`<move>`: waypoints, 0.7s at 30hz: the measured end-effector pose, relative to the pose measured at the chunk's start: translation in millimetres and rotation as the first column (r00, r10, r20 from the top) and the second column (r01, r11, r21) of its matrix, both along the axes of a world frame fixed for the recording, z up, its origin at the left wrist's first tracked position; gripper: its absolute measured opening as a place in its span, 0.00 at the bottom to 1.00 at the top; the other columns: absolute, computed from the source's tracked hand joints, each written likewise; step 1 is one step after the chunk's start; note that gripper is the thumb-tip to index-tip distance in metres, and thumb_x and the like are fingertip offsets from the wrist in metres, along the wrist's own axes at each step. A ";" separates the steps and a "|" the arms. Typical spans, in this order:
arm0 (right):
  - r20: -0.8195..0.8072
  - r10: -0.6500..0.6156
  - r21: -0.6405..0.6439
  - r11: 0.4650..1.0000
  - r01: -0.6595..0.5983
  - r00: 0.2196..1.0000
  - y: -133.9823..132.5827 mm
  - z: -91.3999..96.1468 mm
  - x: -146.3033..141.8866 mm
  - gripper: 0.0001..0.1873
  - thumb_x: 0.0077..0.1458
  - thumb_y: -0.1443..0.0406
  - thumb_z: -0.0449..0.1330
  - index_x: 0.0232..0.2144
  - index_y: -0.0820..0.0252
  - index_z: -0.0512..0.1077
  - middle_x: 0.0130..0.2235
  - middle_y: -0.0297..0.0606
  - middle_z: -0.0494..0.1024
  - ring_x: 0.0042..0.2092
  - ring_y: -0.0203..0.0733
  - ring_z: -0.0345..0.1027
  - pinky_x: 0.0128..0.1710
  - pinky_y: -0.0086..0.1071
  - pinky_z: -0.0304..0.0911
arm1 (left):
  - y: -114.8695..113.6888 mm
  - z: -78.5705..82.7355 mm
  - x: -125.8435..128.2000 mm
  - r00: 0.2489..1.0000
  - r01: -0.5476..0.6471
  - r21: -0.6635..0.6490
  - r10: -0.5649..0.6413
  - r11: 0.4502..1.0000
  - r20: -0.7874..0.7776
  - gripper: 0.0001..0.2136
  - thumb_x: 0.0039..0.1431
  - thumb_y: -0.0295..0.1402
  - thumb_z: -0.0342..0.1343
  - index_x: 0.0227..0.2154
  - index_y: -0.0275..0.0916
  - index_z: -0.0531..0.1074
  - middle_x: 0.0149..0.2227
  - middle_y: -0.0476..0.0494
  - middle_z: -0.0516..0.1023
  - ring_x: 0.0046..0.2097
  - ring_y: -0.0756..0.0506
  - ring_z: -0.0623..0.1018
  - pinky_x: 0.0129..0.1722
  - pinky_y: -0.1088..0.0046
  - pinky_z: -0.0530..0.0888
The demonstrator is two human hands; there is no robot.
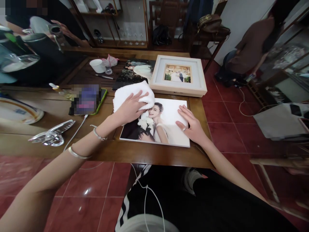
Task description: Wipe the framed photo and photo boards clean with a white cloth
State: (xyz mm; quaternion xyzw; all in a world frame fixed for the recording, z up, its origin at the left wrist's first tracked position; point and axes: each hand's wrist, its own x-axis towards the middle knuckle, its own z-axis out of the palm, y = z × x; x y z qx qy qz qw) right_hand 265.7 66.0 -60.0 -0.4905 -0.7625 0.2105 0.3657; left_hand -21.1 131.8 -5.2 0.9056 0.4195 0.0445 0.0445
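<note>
My left hand (131, 108) holds a folded white cloth (132, 91), its fingers curved over the top. The cloth covers the upper left part of a photo panel (169, 132) lying flat on the wooden table. A smiling person in a white dress and a bunch of white flowers are printed on the panel. My right hand (191, 125), a ring on one finger, rests with fingers spread on the panel's right edge. Behind lie a light wooden picture frame (178, 75) and a darker photo print (127, 72), which is partly covered by the frame and the cloth.
Left on the table (154, 154) are a phone (88, 100) with a white cable, a clear hair claw (53, 133), an oval dish (18, 109), a dropper bottle (61, 91) and a white cup (98, 66). One person sits opposite; another stands at right.
</note>
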 end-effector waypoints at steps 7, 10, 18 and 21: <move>0.014 -0.019 0.015 1.000 0.018 1.000 0.0 -1.0 -1.5 0.26 0.61 0.55 0.55 0.59 0.55 0.66 0.64 0.43 0.63 0.67 0.48 0.50 0.65 0.53 0.50 | -39.4 10.4 -20.9 0.997 0.080 -0.120 -0.078 0.989 0.024 0.22 0.52 0.19 0.40 0.42 0.36 0.77 0.67 0.45 0.55 0.69 0.39 0.49 0.65 0.44 0.51; 0.012 -0.017 0.009 1.000 0.016 1.000 0.3 -1.2 -1.1 0.25 0.61 0.55 0.55 0.59 0.52 0.65 0.64 0.40 0.63 0.67 0.49 0.51 0.65 0.55 0.50 | -76.7 18.4 -25.4 0.996 0.089 -0.177 -0.084 0.980 0.035 0.23 0.50 0.18 0.41 0.41 0.39 0.78 0.67 0.49 0.53 0.70 0.41 0.47 0.66 0.46 0.49; 0.009 0.007 0.000 1.000 -0.007 1.000 0.9 -1.5 0.6 0.25 0.61 0.56 0.55 0.60 0.50 0.64 0.65 0.39 0.62 0.67 0.49 0.50 0.66 0.55 0.49 | -145.0 19.1 -22.6 0.989 0.144 -0.227 -0.138 0.963 0.044 0.18 0.48 0.16 0.45 0.28 0.41 0.78 0.68 0.58 0.49 0.70 0.43 0.48 0.68 0.53 0.47; 0.006 0.014 0.002 1.000 -0.014 1.000 0.8 -1.8 0.7 0.25 0.61 0.56 0.55 0.60 0.49 0.63 0.65 0.38 0.62 0.68 0.49 0.50 0.66 0.56 0.48 | -127.1 17.5 -18.3 0.992 0.124 -0.194 -0.124 0.973 0.016 0.21 0.50 0.17 0.44 0.37 0.41 0.79 0.69 0.52 0.48 0.69 0.41 0.48 0.67 0.50 0.51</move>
